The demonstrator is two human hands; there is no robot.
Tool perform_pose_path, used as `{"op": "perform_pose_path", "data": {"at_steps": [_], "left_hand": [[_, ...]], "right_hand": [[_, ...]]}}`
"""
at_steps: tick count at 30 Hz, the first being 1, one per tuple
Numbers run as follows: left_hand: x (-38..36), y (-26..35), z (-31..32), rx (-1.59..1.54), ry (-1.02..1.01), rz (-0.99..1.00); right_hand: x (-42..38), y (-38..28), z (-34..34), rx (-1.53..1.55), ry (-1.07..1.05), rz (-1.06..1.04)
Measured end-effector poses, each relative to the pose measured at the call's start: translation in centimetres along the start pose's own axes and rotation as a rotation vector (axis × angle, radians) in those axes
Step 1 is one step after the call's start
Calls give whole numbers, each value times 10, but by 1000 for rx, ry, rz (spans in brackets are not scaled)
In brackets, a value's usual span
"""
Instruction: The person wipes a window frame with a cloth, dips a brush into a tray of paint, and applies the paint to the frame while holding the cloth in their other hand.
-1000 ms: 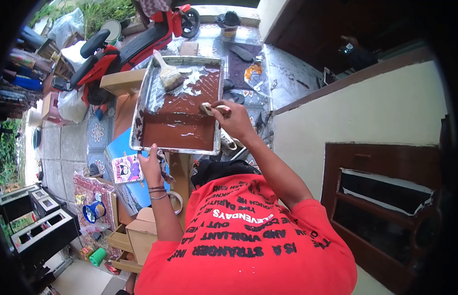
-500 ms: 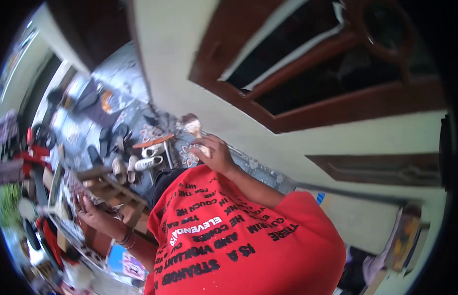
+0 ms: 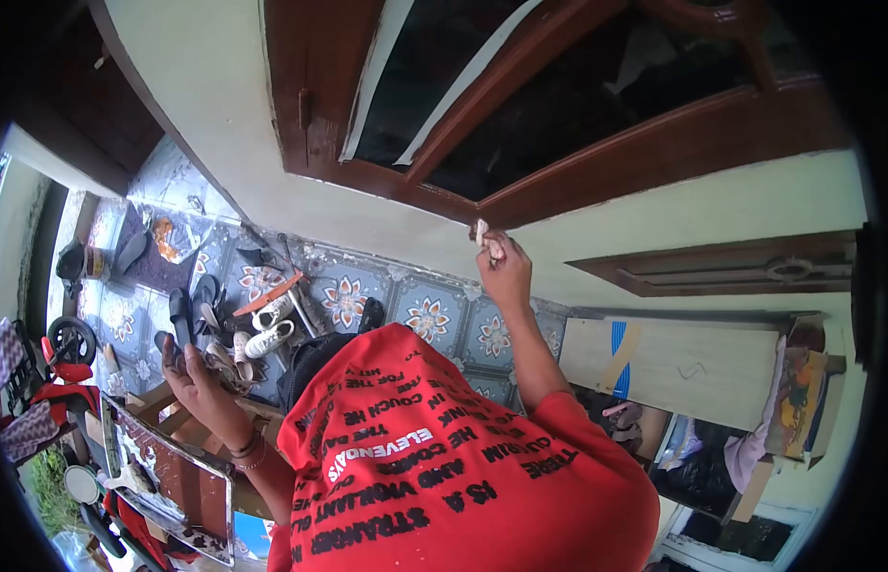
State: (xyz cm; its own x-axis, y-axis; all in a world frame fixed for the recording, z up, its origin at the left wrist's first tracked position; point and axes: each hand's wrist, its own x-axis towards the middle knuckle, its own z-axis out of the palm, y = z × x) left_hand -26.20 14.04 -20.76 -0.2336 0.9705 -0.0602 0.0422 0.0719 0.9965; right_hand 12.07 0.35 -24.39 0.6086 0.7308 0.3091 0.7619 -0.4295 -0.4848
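From where I stand, the right hand (image 3: 506,275) has a small paintbrush (image 3: 493,250) pinched in its fingertips, with the dark tip up at the lower corner of the brown window frame (image 3: 582,179). Whether the bristles touch the wood or sit just short of it, I can't tell. That corner lies right against the pale wall (image 3: 368,212), so I'd say it calls for a light touch: short strokes running with the frame's edge, the tip laid on the wood and never pushed outward, where brown could smear the wall. A pinch close to the bristles suits such fine work, and a brush not too heavily loaded is less likely to drip on the floor tiles (image 3: 431,320) below the frame. Near the dark glass (image 3: 597,105), inside the frame, I'd judge the same restraint worthwhile.

The left hand (image 3: 204,391) is well apart from the frame, off to its left and lower down, fingers spread wide, and I see nothing in it. Just beside it, farther below the frame, is the paint tray (image 3: 198,486), brown inside with whitish smears, and a wider brush (image 3: 134,479) lies across it. Whether that palm touches the tray, I can't make out. A pair of sneakers (image 3: 270,339) sits on the floor, between frame and tray.
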Motion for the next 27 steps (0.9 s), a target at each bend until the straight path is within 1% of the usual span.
{"op": "perform_pose_path", "data": {"at_steps": [1,3,4,7,8,10,12,14,16,17,19,27], "left_hand": [[-1,0,1,2,8,-4],[-3,-1,4,13,115,52],[-5,-3,-3,59,93,-11],[-11,-3,-9,113,155,-15],[-11,-9,-15,96,146,-36],[-11,-11,-19,124,159,-41],[-10,-9,-22,150,174,-43],[-9,-6,-25,95,208,-83],[-5,-6,-32,105,217,-83],[-4,-7,-36,117,225,-83],[-2,-11,-39,129,230,-75],[-1,-4,-45,137,196,-116]], "right_hand": [[6,1,0,2,-8,-5],[17,0,0,-41,-28,-64],[21,-2,0,-68,-57,-77],[26,-6,7,-151,-81,-118],[27,-6,11,-152,-84,-122],[27,-1,19,-262,-123,-189],[23,-5,24,-288,-143,-168],[16,-10,23,-311,-162,-144],[11,-14,18,-287,-235,-69],[9,-15,17,-289,-234,-74],[7,-13,18,-274,-147,-117],[8,-8,39,-387,-141,-242]]}}
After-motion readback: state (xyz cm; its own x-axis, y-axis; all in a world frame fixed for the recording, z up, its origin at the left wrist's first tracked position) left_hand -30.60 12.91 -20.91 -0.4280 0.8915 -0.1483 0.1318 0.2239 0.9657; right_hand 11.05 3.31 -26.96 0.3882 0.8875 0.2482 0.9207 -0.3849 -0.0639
